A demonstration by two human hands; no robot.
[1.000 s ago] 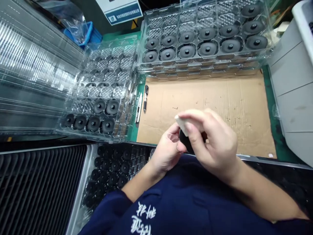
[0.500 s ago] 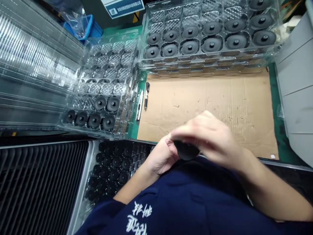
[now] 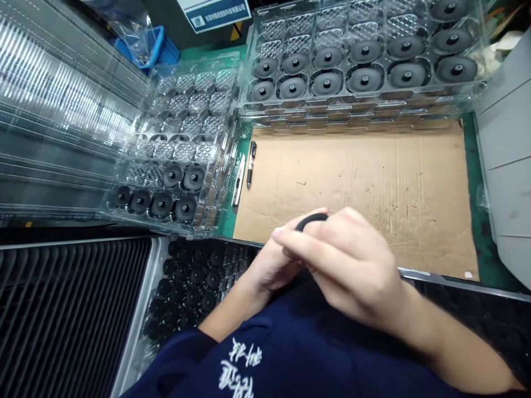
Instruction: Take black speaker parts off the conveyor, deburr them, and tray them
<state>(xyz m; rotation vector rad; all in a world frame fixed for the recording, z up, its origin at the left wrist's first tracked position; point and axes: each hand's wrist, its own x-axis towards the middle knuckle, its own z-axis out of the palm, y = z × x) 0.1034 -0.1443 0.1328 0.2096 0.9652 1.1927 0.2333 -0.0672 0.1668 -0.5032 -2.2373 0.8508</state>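
Observation:
Close to my body, above the cardboard's front edge, both hands meet around a round black part (image 3: 312, 219). Only its curved dark rim shows; my fingers hide the rest. My left hand (image 3: 271, 265) is closed on the part from below and the left, partly covered by the other hand. Lying over the part, my right hand (image 3: 357, 265) has its fingers bent and pressed together, with the fingertips at the rim. Whether the right fingers grip the part or only rub along it is hard to make out.
Cardboard (image 3: 373, 171) covers the green bench, with a pen (image 3: 251, 165) and a box cutter (image 3: 238, 181) at its left. Clear trays (image 3: 360, 102) of black round parts stand behind; another tray stack (image 3: 211, 182) is left. Below left are more black parts (image 3: 193, 276) and a ribbed black rack (image 3: 70, 309).
The black part has turned from showing its broad dark face to showing only a rim. My right hand has shifted over it, covering more of the left hand.

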